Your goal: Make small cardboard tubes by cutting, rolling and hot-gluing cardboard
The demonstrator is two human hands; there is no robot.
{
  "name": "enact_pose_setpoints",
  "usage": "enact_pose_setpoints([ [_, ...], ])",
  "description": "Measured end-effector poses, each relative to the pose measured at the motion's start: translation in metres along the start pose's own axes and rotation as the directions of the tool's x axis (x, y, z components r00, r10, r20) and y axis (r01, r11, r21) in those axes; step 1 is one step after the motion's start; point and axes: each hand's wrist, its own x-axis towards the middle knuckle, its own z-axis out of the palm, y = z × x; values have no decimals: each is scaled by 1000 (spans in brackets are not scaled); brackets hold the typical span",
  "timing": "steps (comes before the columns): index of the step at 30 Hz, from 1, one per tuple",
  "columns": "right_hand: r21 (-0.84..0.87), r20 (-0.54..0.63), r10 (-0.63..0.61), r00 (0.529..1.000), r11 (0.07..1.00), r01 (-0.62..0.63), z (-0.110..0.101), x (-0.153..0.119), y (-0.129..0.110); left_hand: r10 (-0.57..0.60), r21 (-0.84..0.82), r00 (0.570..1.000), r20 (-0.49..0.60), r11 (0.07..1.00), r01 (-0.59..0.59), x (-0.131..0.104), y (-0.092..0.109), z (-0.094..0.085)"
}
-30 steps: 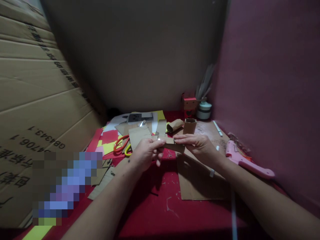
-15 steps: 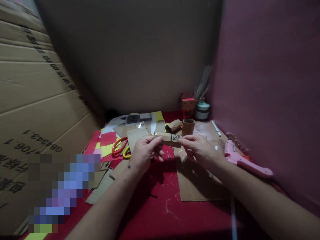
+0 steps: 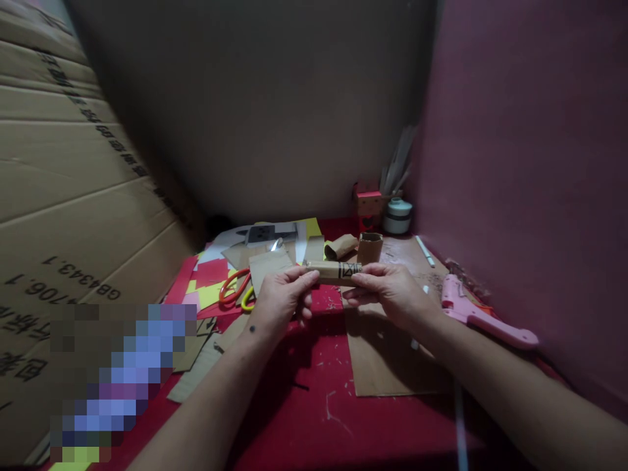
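Note:
A narrow folded cardboard strip [image 3: 328, 270] with black markings near its right end is held level above the red cloth. My left hand [image 3: 283, 294] pinches its left end, thumb on top. At the marked right end, my right hand [image 3: 395, 291] grips it between thumb and fingers. Just behind the strip, a cardboard tube [image 3: 369, 248] stands upright, and a second tube [image 3: 341, 246] lies on its side. A flat cardboard piece [image 3: 271, 265] is beside my left hand.
Red-handled scissors [image 3: 233, 288] and coloured paper [image 3: 213, 271] lie left. A pink glue gun [image 3: 483, 317] is at the right by a cardboard sheet [image 3: 387, 366]. A small cardboard figure [image 3: 369, 204] and a pale blue jar [image 3: 398, 216] stand behind. Large cardboard [image 3: 73, 170] leans left.
The cardboard strip has turned slightly in my fingers, so its marked face shows differently. The fingers of both hands have shifted a little around it.

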Motion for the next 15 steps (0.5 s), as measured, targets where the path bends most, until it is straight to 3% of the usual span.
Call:
enact_pose_setpoints([
  [3,3,7,-18,1000,1000,18,1,0,0,26,14,999,-47,1000,-25,0,0,0],
  [15,156,41,40,998,987,-46,1,-2,-6,30,-24,997,-65,999,-32,-3,3,0],
])
